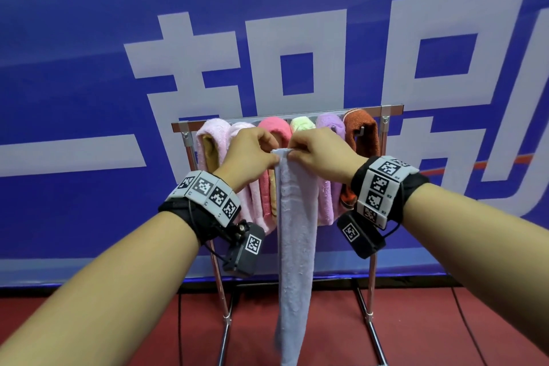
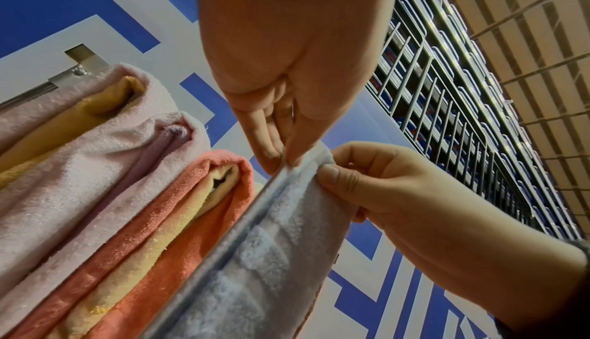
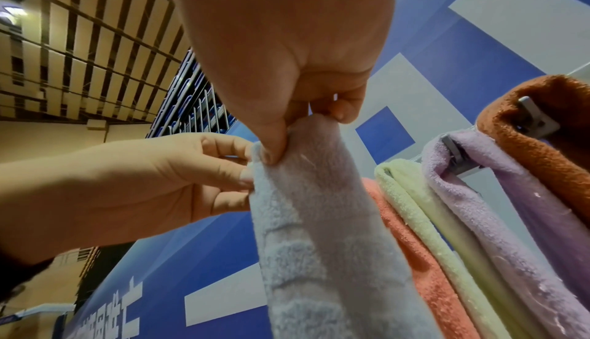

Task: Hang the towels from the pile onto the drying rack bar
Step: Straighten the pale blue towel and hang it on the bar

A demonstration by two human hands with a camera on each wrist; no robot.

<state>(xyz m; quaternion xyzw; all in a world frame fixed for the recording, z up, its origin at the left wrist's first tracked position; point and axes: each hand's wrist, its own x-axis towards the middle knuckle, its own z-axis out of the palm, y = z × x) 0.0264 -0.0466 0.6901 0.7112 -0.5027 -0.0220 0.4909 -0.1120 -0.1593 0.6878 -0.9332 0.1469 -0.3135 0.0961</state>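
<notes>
Head view, centre of frame: I see my left hand (image 1: 249, 154) and right hand (image 1: 320, 154) each with a pinching grip on the top hem of a pale blue towel (image 1: 294, 232), a fluffy terry strip hanging long in front of the chrome drying rack bar (image 1: 389, 109). Six plush folded towels, I think, drape there. Red floor (image 1: 430, 333) below, blue banner (image 1: 89, 68) behind.

Bare forearms, no sleeves. Each wrist wears a black strap (image 1: 173, 208) ringed with white blocks printed with black square codes (image 1: 208, 189), a small black tagged camera box (image 1: 243, 248) hanging beneath, thin black cable looping.
</notes>
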